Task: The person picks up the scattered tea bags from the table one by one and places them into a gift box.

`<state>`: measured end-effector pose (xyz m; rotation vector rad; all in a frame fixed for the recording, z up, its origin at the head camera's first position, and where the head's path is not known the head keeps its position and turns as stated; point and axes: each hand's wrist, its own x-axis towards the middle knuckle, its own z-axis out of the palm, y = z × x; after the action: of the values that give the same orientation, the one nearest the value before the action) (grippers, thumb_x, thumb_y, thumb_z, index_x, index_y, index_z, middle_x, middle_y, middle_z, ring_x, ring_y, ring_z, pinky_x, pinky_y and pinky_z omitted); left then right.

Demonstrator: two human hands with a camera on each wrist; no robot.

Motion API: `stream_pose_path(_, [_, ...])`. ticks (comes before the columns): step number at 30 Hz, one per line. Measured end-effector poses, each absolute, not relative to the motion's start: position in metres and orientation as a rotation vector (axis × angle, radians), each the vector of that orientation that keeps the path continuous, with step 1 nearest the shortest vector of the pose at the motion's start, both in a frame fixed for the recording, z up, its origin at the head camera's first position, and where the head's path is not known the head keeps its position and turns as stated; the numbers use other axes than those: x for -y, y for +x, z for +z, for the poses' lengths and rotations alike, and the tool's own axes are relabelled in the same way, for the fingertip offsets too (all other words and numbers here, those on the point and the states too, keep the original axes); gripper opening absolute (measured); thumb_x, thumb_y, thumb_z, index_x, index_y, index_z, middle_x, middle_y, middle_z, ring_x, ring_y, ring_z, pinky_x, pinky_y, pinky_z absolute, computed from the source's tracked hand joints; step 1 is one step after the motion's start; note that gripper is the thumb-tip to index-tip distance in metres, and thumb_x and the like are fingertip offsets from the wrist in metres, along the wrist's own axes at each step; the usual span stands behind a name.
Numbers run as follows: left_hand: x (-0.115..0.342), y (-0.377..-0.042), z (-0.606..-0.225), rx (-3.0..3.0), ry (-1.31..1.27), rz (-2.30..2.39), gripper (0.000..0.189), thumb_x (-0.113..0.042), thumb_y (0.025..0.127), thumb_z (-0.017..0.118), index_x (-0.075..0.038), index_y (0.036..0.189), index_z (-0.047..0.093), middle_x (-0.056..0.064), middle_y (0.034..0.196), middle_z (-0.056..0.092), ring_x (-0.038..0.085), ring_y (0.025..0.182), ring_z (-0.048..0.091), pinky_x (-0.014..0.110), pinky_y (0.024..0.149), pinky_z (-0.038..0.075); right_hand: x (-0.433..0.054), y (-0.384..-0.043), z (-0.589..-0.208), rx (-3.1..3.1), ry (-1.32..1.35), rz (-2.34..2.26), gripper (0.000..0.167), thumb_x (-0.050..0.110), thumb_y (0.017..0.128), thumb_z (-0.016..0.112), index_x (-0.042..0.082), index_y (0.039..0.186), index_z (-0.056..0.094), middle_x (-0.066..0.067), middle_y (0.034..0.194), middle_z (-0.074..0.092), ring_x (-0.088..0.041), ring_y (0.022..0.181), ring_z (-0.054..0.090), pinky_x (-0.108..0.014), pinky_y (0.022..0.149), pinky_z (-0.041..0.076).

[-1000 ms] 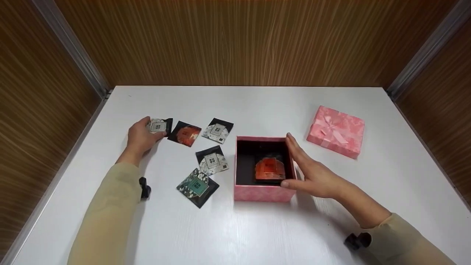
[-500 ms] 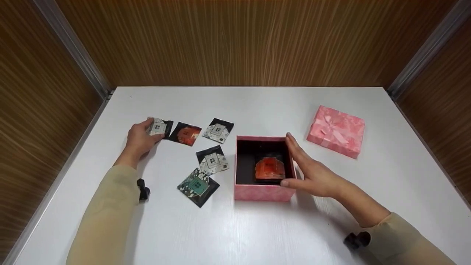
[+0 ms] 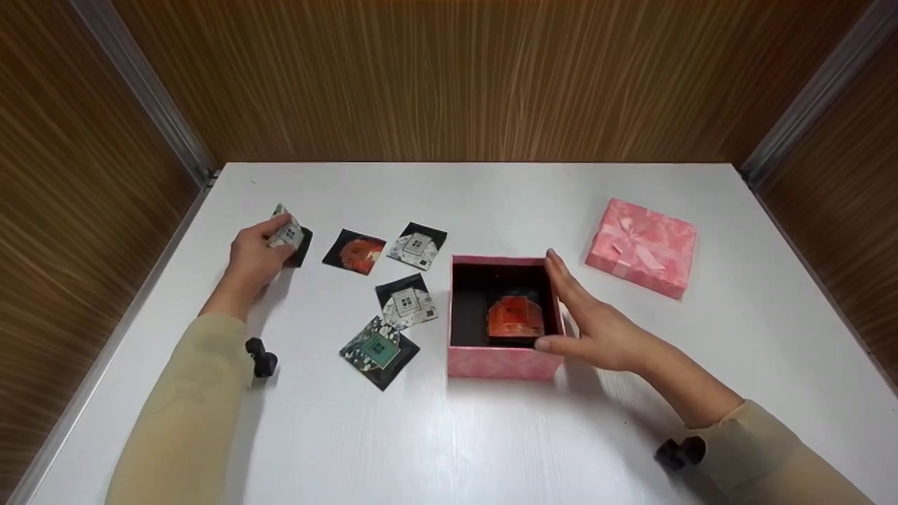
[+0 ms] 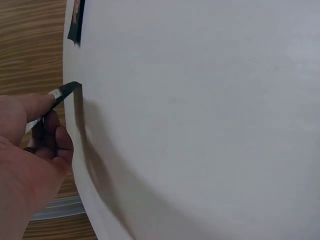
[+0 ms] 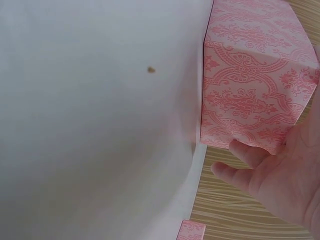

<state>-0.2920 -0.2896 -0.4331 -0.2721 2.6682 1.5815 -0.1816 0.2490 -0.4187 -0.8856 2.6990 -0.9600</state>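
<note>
My left hand [image 3: 256,256] pinches a black-and-white patterned sachet [image 3: 289,238] between thumb and fingers at the far left. The sachet is tilted, and in the left wrist view it shows nearly edge-on. My right hand [image 3: 603,333] rests along the right wall of an uncovered pink box [image 3: 501,365], its fingers fairly straight. The thumb lies at the front corner of the rim. Inside the dark interior is an orange-red sachet [image 3: 515,317]. In the right wrist view, fingers touch the box's patterned side [image 5: 250,95].
Left of the box lie an orange-red sachet [image 3: 354,251], two black-and-white ones, the farther [image 3: 417,245] and the nearer [image 3: 407,301], and a green floral sachet [image 3: 379,352] close beside the latter. A pink lid with a bow [image 3: 642,247] lies at the back right. Wood-grain panels [image 3: 477,84] border the white table.
The left hand has drawn the black-and-white sachet leftward, away from the orange-red one, and tilted it. The right hand stays at the box.
</note>
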Motion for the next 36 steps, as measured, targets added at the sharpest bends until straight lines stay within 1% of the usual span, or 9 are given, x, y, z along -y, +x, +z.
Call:
stream_pose_path(4, [0.289,-0.291,-0.422,-2.655,-0.270,1.619,0.057,0.001,0.106,0.056,-0.015,0.161,0.049,0.022,0.166,0.036,0.034,0.150,0.038,0.044,0.119,0.039,-0.248,-0.183,-0.418,-2.697,-0.897,-0.959,0.115,0.048,0.095,0.077,0.026,0.172,-0.007,0.003,0.178,-0.009,-0.036,0.160,0.018,-0.064,0.118,0.033])
stream_pose_path(9, [0.285,-0.292,-0.405,-2.716,-0.257,1.593,0.048,-0.003,0.107,0.053,-0.016,0.153,0.060,0.016,0.161,0.046,0.026,0.138,0.045,0.041,0.115,0.042,-0.248,-0.183,-0.416,-2.700,-0.901,-0.956,0.115,0.048,0.095,0.077,0.026,0.172,-0.006,0.004,0.178,-0.009,-0.035,0.160,0.018,-0.063,0.119,0.032])
stream_pose_path(13, [0.275,-0.290,-0.392,-2.828,-0.174,1.535,0.043,-0.008,0.108,0.050,-0.015,0.148,0.065,0.015,0.152,0.053,0.025,0.126,0.047,0.037,0.104,0.046,-0.248,-0.184,-0.416,-2.703,-0.904,-0.953,0.115,0.048,0.095,0.077,0.026,0.172,-0.006,0.003,0.178,-0.008,-0.034,0.160,0.018,-0.062,0.120,0.031])
stream_pose_path(16, [0.264,-0.287,-0.382,-2.925,-0.060,1.510,0.039,-0.010,0.109,0.052,-0.012,0.145,0.067,0.014,0.142,0.059,0.022,0.119,0.049,0.031,0.094,0.046,-0.247,-0.184,-0.416,-2.701,-0.909,-0.955,0.115,0.047,0.095,0.077,0.025,0.172,-0.006,0.003,0.178,-0.008,-0.034,0.159,0.021,-0.061,0.119,0.034])
stream_pose_path(20, [0.246,-0.284,-0.369,-2.978,0.090,1.534,0.037,-0.010,0.109,0.055,-0.010,0.143,0.068,0.013,0.135,0.062,0.020,0.114,0.053,0.026,0.089,0.048,-0.247,-0.184,-0.417,-2.699,-0.906,-0.956,0.114,0.047,0.096,0.077,0.025,0.172,-0.005,0.003,0.178,-0.008,-0.034,0.158,0.025,-0.061,0.116,0.038])
stream_pose_path(22, [0.235,-0.282,-0.363,-2.970,0.146,1.544,0.037,-0.011,0.109,0.056,-0.011,0.145,0.067,0.011,0.135,0.061,0.020,0.113,0.053,0.025,0.088,0.049,-0.248,-0.183,-0.417,-2.701,-0.906,-0.955,0.115,0.047,0.096,0.077,0.025,0.172,-0.005,0.002,0.178,-0.008,-0.035,0.158,0.024,-0.062,0.117,0.037])
stream_pose_path(25, [0.217,-0.277,-0.354,-2.946,0.214,1.538,0.039,-0.012,0.109,0.058,-0.015,0.147,0.066,0.009,0.135,0.059,0.022,0.112,0.054,0.027,0.088,0.052,-0.248,-0.183,-0.418,-2.703,-0.909,-0.957,0.115,0.046,0.096,0.078,0.025,0.172,-0.006,-0.001,0.179,-0.008,-0.035,0.159,0.022,-0.062,0.118,0.035])
stream_pose_path(30, [0.186,-0.265,-0.343,-2.904,0.383,1.497,0.044,-0.010,0.105,0.065,-0.016,0.149,0.064,0.010,0.134,0.059,0.024,0.109,0.062,0.033,0.088,0.055,-0.248,-0.183,-0.419,-2.703,-0.912,-0.961,0.115,0.046,0.095,0.078,0.024,0.172,-0.006,-0.007,0.179,-0.006,-0.035,0.159,0.021,-0.063,0.119,0.033])
stream_pose_path(36, [0.156,-0.250,-0.335,-2.817,0.561,1.480,0.051,-0.008,0.102,0.071,-0.016,0.151,0.062,0.007,0.133,0.058,0.021,0.106,0.066,0.029,0.082,0.056,-0.249,-0.182,-0.420,-2.702,-0.893,-0.960,0.116,0.047,0.095,0.078,0.026,0.172,-0.007,0.000,0.179,-0.008,-0.035,0.159,0.021,-0.063,0.119,0.033])
